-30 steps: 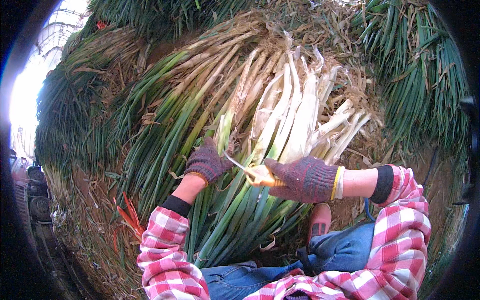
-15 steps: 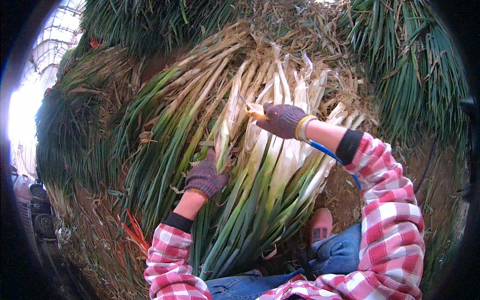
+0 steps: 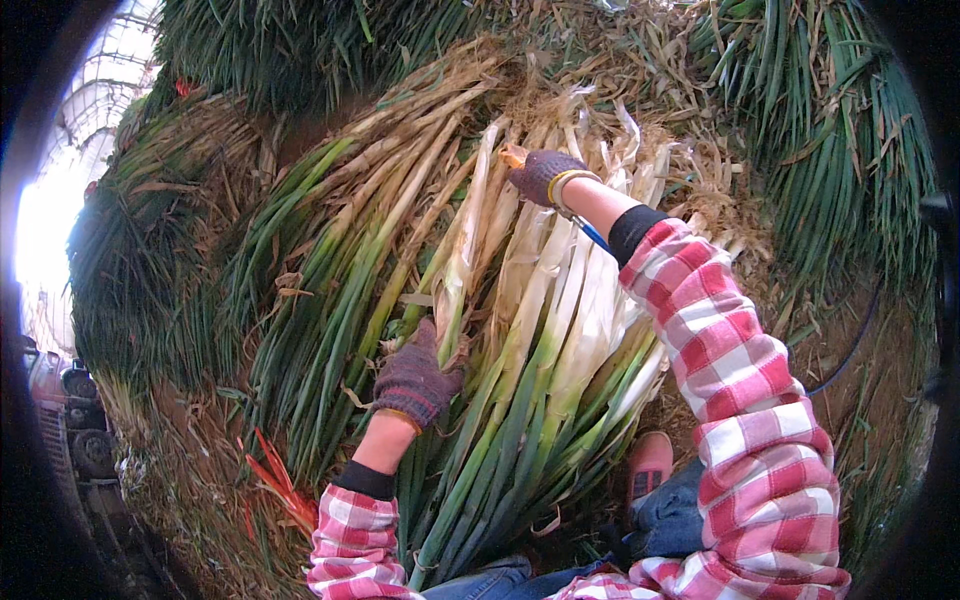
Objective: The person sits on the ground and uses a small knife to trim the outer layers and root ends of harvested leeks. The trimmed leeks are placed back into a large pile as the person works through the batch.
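My left hand (image 3: 420,378), in a dark knitted glove, is closed round the lower part of a long green onion (image 3: 468,235), whose pale shank points up and away. My right hand (image 3: 548,178), gloved too, grips an orange-yellow air blow gun (image 3: 514,157) just right of that onion's root end. A blue hose (image 3: 592,234) runs from beneath the right wrist; part of it is hidden by the arm. Under and beside both hands lies a spread pile of green onions (image 3: 545,365), white shanks outward and green leaves toward me.
Unpeeled onions (image 3: 370,215) with dry brown skins lie to the left. Large green bundles stand at the far left (image 3: 140,270), the back (image 3: 310,50) and the right (image 3: 830,140). Red-orange strips (image 3: 280,480) lie near my left sleeve. Loose dry husks (image 3: 640,50) litter the ground behind.
My right hand has moved up and away with the blow gun, toward the root end of the held onion. The left hand keeps its hold and has shifted slightly nearer to me.
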A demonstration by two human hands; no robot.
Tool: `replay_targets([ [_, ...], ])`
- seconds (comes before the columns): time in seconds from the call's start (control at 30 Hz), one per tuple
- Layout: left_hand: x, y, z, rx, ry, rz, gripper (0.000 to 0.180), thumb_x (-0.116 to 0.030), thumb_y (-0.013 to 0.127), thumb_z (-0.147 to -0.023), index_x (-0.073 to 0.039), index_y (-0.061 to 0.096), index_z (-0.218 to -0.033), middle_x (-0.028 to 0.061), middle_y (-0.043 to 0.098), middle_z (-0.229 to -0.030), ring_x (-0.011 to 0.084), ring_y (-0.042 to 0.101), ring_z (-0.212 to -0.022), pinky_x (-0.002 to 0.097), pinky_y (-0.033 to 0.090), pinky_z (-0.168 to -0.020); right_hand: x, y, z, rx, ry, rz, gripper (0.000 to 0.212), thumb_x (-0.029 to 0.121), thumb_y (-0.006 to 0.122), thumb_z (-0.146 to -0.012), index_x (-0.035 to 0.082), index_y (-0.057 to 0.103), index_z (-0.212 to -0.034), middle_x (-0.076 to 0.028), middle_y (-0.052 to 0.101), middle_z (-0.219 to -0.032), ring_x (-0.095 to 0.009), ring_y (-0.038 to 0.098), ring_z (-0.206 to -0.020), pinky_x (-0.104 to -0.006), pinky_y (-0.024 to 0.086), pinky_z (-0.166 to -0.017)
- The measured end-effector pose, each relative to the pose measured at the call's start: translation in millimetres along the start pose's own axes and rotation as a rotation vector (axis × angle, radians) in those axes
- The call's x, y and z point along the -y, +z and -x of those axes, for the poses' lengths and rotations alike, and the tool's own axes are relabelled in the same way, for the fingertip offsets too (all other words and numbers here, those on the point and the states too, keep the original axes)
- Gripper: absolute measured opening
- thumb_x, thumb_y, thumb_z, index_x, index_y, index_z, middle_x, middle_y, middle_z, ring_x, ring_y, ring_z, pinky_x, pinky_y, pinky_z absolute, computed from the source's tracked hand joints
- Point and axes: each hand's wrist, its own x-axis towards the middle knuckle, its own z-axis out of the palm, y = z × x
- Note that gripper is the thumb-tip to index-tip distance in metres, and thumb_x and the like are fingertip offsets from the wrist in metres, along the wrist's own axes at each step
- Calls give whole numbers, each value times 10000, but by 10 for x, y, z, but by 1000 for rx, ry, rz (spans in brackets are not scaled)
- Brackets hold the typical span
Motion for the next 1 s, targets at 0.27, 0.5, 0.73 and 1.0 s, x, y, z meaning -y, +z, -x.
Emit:
replay_targets([
  [0.27, 303, -182, -45, -24, 52, 428, 802, -367, 791, -713, -24, 492, -1374, 273, 676, -1148, 439, 662, -1062, 487, 527, -913, -212, 184, 727, -50, -208, 11, 510, 485, 554, -983, -6, 602, -1115, -250, 714, -934, -442, 700, -895, -509, 539, -801],
  [0.5, 472, -234, -115, 19, 109, 629, 720, -274, 777, -708, -36, 559, -1352, 162, 700, -1178, 281, 675, -1052, 388, 521, -939, -139, 268, 1883, 229, -380, 16, 577, 476, 568, -971, -29, 460, -1229, -240, 691, -779, -440, 698, -725, -542, 538, -653],
  [0.73, 457, -290, -75, -87, 153, 592, 640, -317, 836, -692, 17, 634, -1199, 197, 721, -1050, 302, 711, -969, 403, 553, -852, 82, 413, 2583, 281, -718, 2, 678, 459, 605, -966, -39, 438, -1394, -206, 646, -690, -438, 661, -637, -535, 518, -576],
  [1.0, 520, -214, -146, 57, 196, 698, 630, -280, 831, -711, -32, 636, -1256, 106, 725, -1125, 208, 671, -1025, 344, 509, -955, -72, 313, 1928, 174, -426, 39, 575, 459, 543, -997, -38, 456, -1273, -272, 689, -822, -462, 692, -772, -547, 534, -696],
])
